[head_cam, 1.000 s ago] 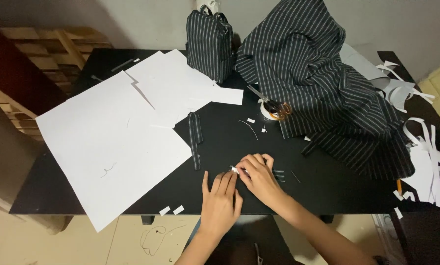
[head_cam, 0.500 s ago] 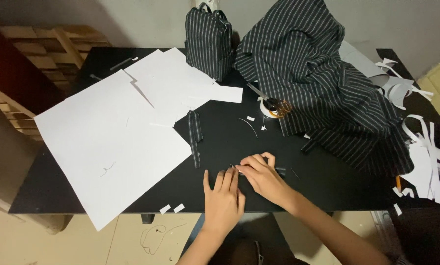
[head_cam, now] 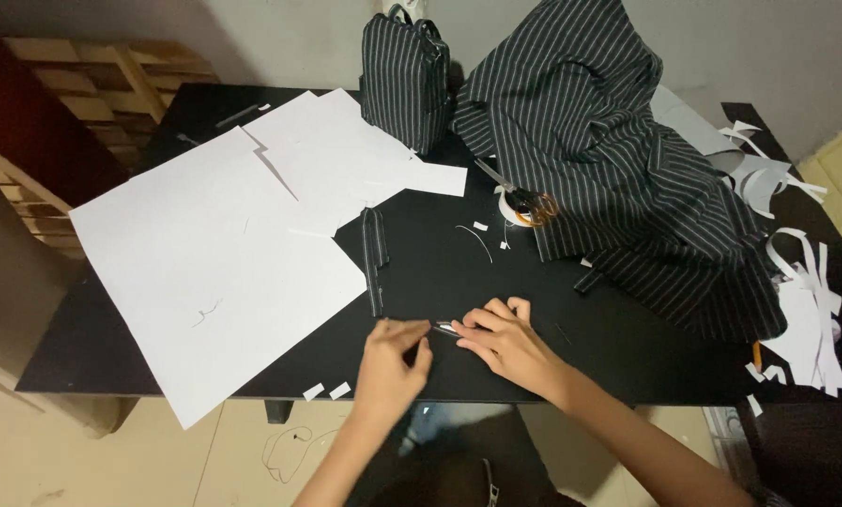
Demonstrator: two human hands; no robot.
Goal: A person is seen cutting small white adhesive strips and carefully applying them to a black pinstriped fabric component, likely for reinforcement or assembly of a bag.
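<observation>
A small dark strip point(head_cam: 444, 328), hard to make out against the black bench point(head_cam: 627, 366), lies between two bare hands near the front edge. The left hand point(head_cam: 391, 361) has its grip pinched nearly shut, thumb against fingertips at the strip's left end, though whether it truly has hold of the strip cannot be told. The right hand point(head_cam: 505, 340) lies half curled, its fingers pressing down on or just beside the strip's right end, clamping rather than grasping. To work such a slight piece well, it looks wise to keep it flat on the bench, hold one end pinned and move only the fingertips of the other hand.

Just behind the hands a longer striped strip point(head_cam: 374, 258) lies up the bench, its far end touching large white paper sheets point(head_cam: 214, 253) spread to the left. Scissors point(head_cam: 520, 199) rest further back against a heap of striped cloth point(head_cam: 609, 178), with a small striped bag point(head_cam: 404, 80) standing upright beside it. White paper scraps point(head_cam: 801, 300) pile up at the right edge, well apart from the work.
</observation>
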